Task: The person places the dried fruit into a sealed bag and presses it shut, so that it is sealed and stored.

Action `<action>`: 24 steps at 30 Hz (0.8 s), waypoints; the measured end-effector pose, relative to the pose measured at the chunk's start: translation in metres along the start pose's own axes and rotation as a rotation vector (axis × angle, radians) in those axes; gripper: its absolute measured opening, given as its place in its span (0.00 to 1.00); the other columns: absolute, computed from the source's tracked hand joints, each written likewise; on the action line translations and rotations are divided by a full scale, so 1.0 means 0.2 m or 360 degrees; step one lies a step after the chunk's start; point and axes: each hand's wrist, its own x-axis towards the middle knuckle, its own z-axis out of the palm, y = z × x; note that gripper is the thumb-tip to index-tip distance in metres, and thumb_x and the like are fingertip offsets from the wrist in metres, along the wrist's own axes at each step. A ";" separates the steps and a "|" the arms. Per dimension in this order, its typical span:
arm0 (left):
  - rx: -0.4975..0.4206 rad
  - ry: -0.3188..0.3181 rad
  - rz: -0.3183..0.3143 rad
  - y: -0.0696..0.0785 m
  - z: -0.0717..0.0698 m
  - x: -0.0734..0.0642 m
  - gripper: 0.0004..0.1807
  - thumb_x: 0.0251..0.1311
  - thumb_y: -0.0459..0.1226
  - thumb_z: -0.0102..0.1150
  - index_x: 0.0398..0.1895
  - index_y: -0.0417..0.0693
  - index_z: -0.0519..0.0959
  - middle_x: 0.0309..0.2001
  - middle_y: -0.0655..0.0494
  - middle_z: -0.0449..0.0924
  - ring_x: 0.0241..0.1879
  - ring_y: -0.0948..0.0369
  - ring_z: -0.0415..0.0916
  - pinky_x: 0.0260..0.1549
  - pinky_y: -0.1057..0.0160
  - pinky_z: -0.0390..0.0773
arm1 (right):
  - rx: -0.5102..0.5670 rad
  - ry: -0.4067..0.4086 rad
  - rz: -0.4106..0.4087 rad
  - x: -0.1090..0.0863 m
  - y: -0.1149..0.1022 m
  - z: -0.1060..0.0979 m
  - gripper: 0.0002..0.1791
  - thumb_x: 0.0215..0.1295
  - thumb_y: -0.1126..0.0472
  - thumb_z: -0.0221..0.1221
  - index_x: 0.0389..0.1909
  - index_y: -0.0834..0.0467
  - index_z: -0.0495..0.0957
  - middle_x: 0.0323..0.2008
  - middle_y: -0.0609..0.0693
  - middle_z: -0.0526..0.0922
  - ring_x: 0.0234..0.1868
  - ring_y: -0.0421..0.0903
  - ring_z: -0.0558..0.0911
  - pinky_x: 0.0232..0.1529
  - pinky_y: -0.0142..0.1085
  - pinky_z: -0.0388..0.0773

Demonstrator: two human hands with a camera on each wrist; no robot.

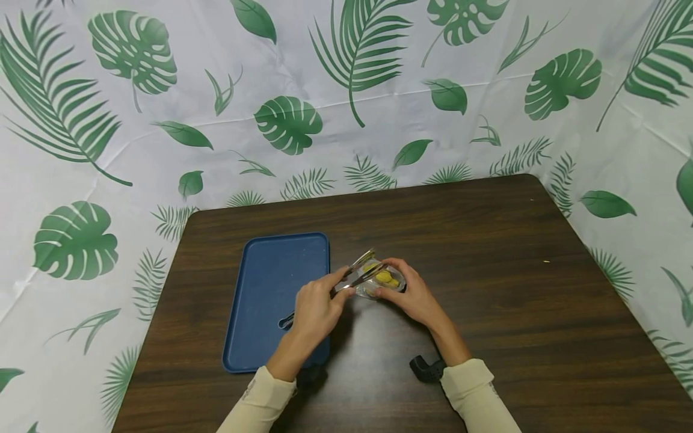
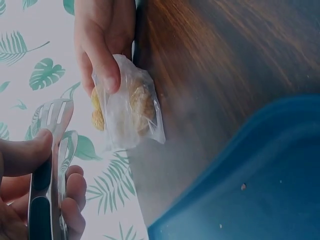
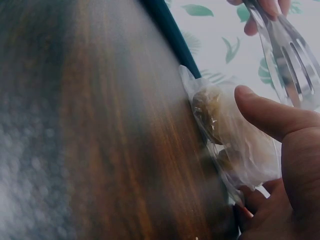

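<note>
My left hand (image 1: 316, 308) grips a pair of metal tongs (image 2: 41, 215) with dark grips, thumb on one arm and fingers curled round the other. The slotted tong heads stand apart and point toward the bag, with nothing between them in the left wrist view. My right hand (image 1: 418, 300) holds a clear plastic bag (image 2: 131, 117) between thumb and fingers. Inside it are lumpy brownish pieces (image 3: 209, 111), and yellow pieces (image 1: 385, 278) show at its top in the head view. Both hands are close together over the middle of the table, just right of the tray.
A blue tray (image 1: 273, 270) lies on the dark wooden table (image 1: 487, 240) at the left, partly under my left arm, with small crumbs (image 2: 243, 186) on it. A tiny pale scrap (image 1: 546, 261) lies at the right. Leaf-patterned cloth (image 1: 216, 150) hangs behind the table.
</note>
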 end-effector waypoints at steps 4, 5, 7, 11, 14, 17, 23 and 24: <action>-0.0006 0.0017 -0.0024 -0.02 -0.01 0.00 0.26 0.59 0.43 0.74 0.61 0.48 0.84 0.32 0.52 0.90 0.14 0.70 0.59 0.18 0.67 0.61 | -0.0015 0.0010 0.0021 0.00 -0.01 0.00 0.38 0.60 0.45 0.74 0.70 0.45 0.69 0.67 0.53 0.76 0.66 0.57 0.74 0.64 0.59 0.68; -0.0004 0.0021 -0.0030 -0.02 -0.01 0.00 0.26 0.59 0.42 0.74 0.61 0.48 0.84 0.32 0.52 0.89 0.14 0.70 0.59 0.18 0.67 0.60 | -0.0015 0.0011 0.0026 0.00 -0.01 0.00 0.39 0.60 0.45 0.74 0.70 0.45 0.69 0.67 0.53 0.76 0.64 0.56 0.75 0.63 0.57 0.68; 0.0002 0.0024 -0.0044 -0.03 -0.02 0.00 0.26 0.60 0.42 0.73 0.62 0.48 0.84 0.31 0.52 0.89 0.14 0.70 0.59 0.18 0.67 0.60 | -0.0017 0.0007 0.0035 0.00 -0.01 0.00 0.39 0.60 0.45 0.74 0.70 0.45 0.69 0.66 0.53 0.77 0.62 0.55 0.75 0.61 0.55 0.69; 0.0031 0.0036 -0.0066 -0.04 -0.03 -0.01 0.27 0.59 0.42 0.74 0.63 0.49 0.83 0.27 0.53 0.86 0.14 0.69 0.57 0.18 0.67 0.59 | -0.0017 0.0003 0.0039 0.00 -0.01 0.00 0.39 0.60 0.45 0.73 0.70 0.45 0.69 0.66 0.52 0.77 0.61 0.54 0.76 0.60 0.53 0.69; 0.0042 0.0029 -0.0101 -0.06 -0.05 -0.01 0.28 0.59 0.43 0.74 0.64 0.50 0.82 0.18 0.57 0.79 0.12 0.69 0.56 0.17 0.67 0.56 | -0.0016 0.0004 0.0034 0.00 -0.01 0.00 0.39 0.60 0.45 0.73 0.71 0.45 0.69 0.67 0.53 0.76 0.63 0.55 0.75 0.63 0.57 0.69; 0.0036 0.0033 -0.0131 -0.07 -0.06 -0.01 0.29 0.60 0.43 0.74 0.65 0.50 0.82 0.15 0.59 0.74 0.11 0.68 0.55 0.15 0.67 0.55 | -0.0019 0.0000 0.0036 0.00 -0.01 0.00 0.39 0.61 0.45 0.73 0.71 0.45 0.69 0.68 0.53 0.76 0.65 0.57 0.74 0.64 0.60 0.68; 0.0016 0.0115 -0.0150 -0.10 -0.09 -0.01 0.29 0.57 0.42 0.76 0.63 0.47 0.83 0.21 0.55 0.82 0.12 0.68 0.58 0.17 0.66 0.58 | -0.0014 0.0003 0.0030 0.00 -0.01 0.00 0.39 0.60 0.46 0.73 0.70 0.46 0.69 0.67 0.54 0.76 0.65 0.57 0.74 0.64 0.59 0.68; 0.0011 0.0126 -0.0159 -0.11 -0.09 -0.01 0.29 0.57 0.42 0.76 0.63 0.47 0.83 0.24 0.54 0.85 0.12 0.68 0.59 0.17 0.66 0.59 | -0.0013 0.0004 0.0029 0.00 -0.01 0.00 0.39 0.60 0.46 0.73 0.70 0.46 0.69 0.67 0.54 0.76 0.65 0.57 0.74 0.64 0.59 0.68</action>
